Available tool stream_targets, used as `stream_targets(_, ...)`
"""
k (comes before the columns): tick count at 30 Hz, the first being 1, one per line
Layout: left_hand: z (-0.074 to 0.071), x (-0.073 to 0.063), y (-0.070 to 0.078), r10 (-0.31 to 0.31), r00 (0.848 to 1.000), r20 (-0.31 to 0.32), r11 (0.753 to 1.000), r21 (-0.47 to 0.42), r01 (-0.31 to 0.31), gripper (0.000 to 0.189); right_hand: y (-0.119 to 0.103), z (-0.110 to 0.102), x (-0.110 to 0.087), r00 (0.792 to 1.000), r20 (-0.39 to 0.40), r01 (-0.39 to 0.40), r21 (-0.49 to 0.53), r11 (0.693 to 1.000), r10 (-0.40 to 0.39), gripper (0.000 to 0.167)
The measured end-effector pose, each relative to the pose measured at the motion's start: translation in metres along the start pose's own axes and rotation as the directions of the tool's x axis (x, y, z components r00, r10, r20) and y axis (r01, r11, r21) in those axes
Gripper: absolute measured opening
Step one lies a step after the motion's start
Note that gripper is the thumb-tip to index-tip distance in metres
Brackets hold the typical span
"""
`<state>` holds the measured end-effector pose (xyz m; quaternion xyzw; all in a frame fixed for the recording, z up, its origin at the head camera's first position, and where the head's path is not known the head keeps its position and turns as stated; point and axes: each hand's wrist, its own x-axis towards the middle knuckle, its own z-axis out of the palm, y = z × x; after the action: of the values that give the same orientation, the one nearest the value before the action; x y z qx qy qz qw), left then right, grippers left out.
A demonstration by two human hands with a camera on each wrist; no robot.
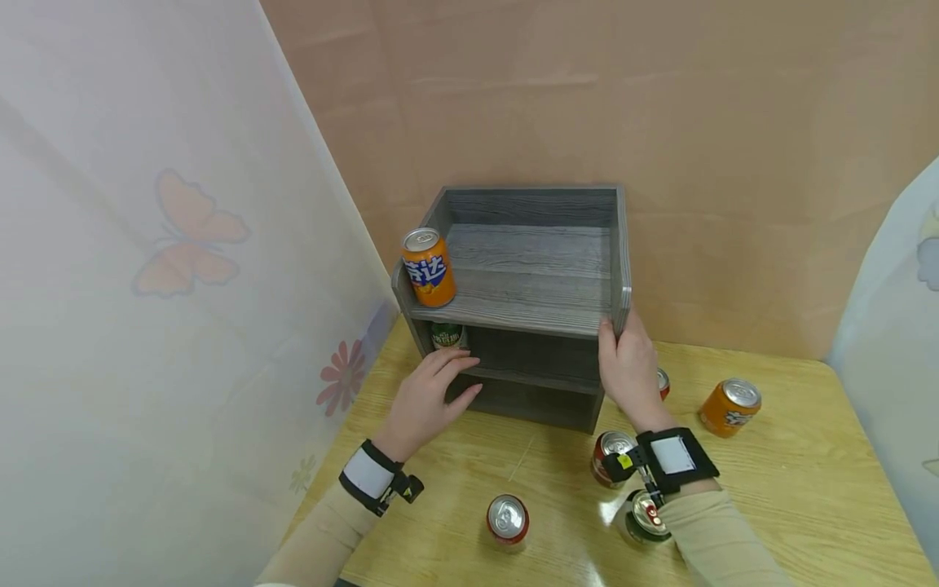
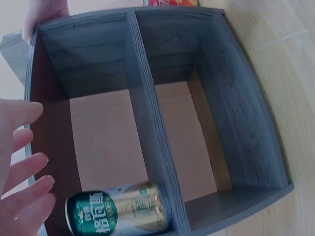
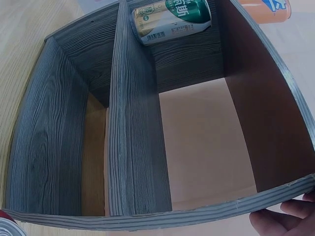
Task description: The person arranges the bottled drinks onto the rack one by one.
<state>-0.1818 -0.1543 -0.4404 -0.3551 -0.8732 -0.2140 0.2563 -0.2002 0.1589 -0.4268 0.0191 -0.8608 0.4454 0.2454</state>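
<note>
A grey wood-grain shelf (image 1: pixel 531 273) stands against the back wall. Its right side panel is gripped near the front by my right hand (image 1: pixel 632 371), thumb on the inner face. In front of the middle tier, my left hand (image 1: pixel 429 399) holds nothing, its fingers apart and slightly bent. Just behind those fingers, a green and gold drink can (image 2: pixel 118 211) stands upright at the left end of that tier, partly hidden in the head view. An orange soda can (image 1: pixel 429 277) stands at the top tier's front left corner. The bottom tier holds nothing visible.
On the wooden table (image 1: pixel 800 481) stand a red-sided can (image 1: pixel 508 519) in front, another red can (image 1: pixel 612 458) and a dark green can (image 1: pixel 645 518) by my right wrist, and an orange can (image 1: pixel 731 408) farther right. Another red can (image 1: pixel 663 383) is partly hidden behind my right hand. A white wall (image 1: pixel 220 326) borders the left.
</note>
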Motion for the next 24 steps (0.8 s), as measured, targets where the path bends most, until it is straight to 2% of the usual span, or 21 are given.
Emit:
stream_targets(4, 0.004, -0.007, 0.010, -0.021, 0.996, 0.088, 0.999, -0.034, 0.024, 0.038, 0.001, 0.001, 0.000, 1.000, -0.002, -0.002, 0.000, 1.000, 0.002, 0.048)
stream_targets(7, 0.009, -0.013, 0.015, -0.046, 0.982, 0.181, 0.996, -0.067, 0.059, 0.038, 0.001, 0.001, 0.000, 1.000, -0.006, 0.001, -0.003, 1.000, -0.001, 0.047)
stream_targets(9, 0.012, -0.017, 0.019, -0.062, 0.966, 0.251, 0.992, -0.091, 0.087, 0.037, 0.001, 0.001, 0.000, 1.000, -0.008, 0.002, -0.003, 1.000, -0.003, 0.047)
stream_targets(15, 0.021, -0.029, 0.027, -0.063, 0.899, 0.433, 0.982, -0.135, 0.134, 0.040, 0.001, 0.000, 0.000, 1.000, -0.008, 0.007, -0.003, 1.000, -0.007, 0.047)
stream_targets(20, 0.032, -0.041, 0.033, -0.039, 0.858, 0.512, 0.978, -0.156, 0.137, 0.047, 0.001, 0.001, 0.000, 1.000, -0.007, 0.006, 0.004, 1.000, -0.006, 0.048)
stream_targets(24, 0.040, -0.049, 0.037, -0.026, 0.834, 0.551, 0.972, -0.181, 0.150, 0.050, 0.002, 0.001, 0.000, 1.000, -0.005, 0.006, 0.006, 1.000, -0.006, 0.049)
